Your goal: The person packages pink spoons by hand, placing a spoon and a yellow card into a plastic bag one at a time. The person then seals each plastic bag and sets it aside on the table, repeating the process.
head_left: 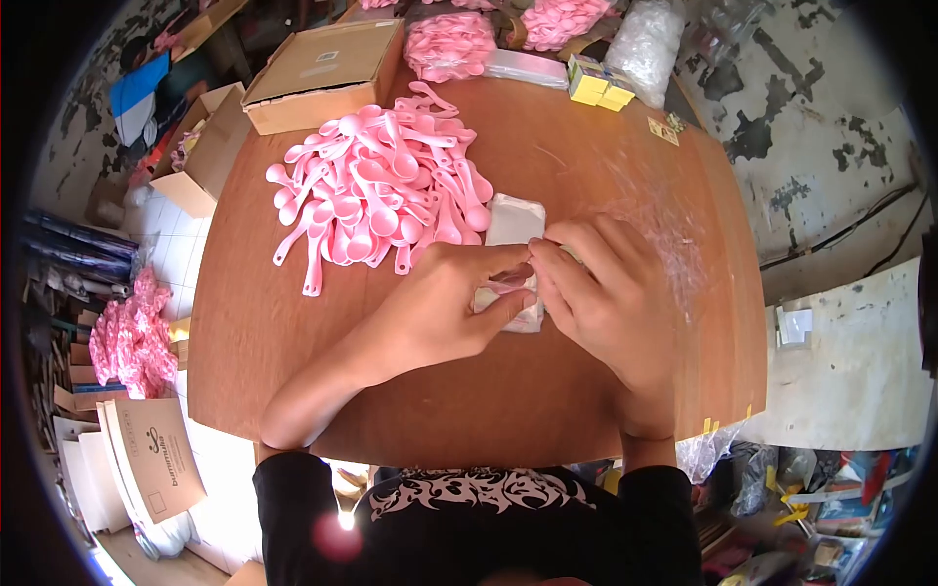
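Note:
My left hand (454, 298) and my right hand (611, 283) meet over a pale, flat rectangular stack (516, 220) on the table. The fingertips of both hands come together at the stack's middle. My left index finger and thumb curve towards each other, with a pinkish patch showing between them. My right fingers are curled, and a small greenish bit shows beneath them. Whatever the fingers pinch is too small and covered to name. A heap of pink plastic spoons (376, 186) lies just beyond my left hand, close to the stack.
On the brown table (293, 361), a cardboard box (322, 73) stands at the back left. Bags of pink spoons (451, 46), small yellow boxes (599, 83) and a clear plastic bundle (645, 44) line the far edge. Transparent film (660, 225) lies on the right.

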Demonstrator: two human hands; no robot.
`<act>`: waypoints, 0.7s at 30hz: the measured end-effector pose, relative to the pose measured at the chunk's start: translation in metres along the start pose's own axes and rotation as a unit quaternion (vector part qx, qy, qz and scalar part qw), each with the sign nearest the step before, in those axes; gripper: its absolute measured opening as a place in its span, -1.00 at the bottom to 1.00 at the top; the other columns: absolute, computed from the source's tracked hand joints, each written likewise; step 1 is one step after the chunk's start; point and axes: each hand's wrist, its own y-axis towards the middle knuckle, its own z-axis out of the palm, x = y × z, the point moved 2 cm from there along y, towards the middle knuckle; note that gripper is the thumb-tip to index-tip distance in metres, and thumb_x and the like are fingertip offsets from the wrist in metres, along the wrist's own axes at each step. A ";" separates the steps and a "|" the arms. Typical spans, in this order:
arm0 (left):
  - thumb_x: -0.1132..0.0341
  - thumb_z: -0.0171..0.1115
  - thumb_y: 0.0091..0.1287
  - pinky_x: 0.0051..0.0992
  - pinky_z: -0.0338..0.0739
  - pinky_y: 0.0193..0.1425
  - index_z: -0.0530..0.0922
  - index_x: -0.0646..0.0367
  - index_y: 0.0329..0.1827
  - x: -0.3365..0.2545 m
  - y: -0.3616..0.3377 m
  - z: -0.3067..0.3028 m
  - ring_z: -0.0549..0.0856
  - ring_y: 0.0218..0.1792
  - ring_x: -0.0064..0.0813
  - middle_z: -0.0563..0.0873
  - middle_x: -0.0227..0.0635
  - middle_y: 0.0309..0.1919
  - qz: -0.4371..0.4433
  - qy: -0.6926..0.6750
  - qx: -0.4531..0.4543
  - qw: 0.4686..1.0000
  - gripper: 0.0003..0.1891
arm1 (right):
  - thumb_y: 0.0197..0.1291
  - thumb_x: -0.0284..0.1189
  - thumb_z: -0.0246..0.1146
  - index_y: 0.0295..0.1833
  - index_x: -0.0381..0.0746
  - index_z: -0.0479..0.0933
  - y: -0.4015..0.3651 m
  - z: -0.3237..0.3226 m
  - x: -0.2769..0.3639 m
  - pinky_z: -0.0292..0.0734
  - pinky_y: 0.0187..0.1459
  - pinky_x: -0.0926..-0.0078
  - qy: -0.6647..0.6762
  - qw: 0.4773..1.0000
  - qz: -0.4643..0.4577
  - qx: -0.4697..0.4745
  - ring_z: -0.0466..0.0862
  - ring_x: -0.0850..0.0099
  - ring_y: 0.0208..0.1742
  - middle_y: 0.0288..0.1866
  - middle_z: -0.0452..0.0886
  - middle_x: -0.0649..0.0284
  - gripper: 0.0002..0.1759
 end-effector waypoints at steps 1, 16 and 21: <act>0.65 0.24 0.25 -0.50 0.76 -0.08 0.56 0.41 0.20 0.003 -0.001 0.002 0.79 -0.14 -0.43 0.78 -0.14 -0.20 0.013 0.006 0.017 1.000 -0.59 | -0.22 -0.60 0.39 -0.33 -0.28 0.58 -0.002 0.002 -0.001 0.52 -0.36 0.35 -0.012 1.000 -0.012 0.000 0.62 0.31 -0.31 -0.30 0.57 0.28 -0.76; 0.61 0.29 0.33 -0.49 0.72 -0.07 0.60 0.39 0.08 0.003 -0.005 -0.001 0.78 -0.16 -0.48 0.78 -0.15 -0.19 0.043 -0.189 -0.121 0.974 -0.74 | 0.20 -0.47 0.20 -0.21 -0.30 0.53 -0.075 -0.008 -0.180 0.60 -0.06 0.28 0.761 0.611 0.204 -0.077 0.65 0.25 -0.18 -0.18 0.60 0.15 -0.88; 0.55 0.34 0.29 -0.51 0.71 -0.11 0.65 0.32 0.01 0.016 0.002 -0.003 0.81 -0.16 -0.45 0.81 -0.19 -0.22 0.042 -0.100 -0.159 0.981 -0.76 | 0.25 -0.42 0.26 0.09 -0.19 0.57 -0.130 0.047 -0.225 0.59 0.02 0.21 0.391 0.831 0.393 -0.043 0.66 0.22 -0.02 -0.06 0.65 0.13 -0.71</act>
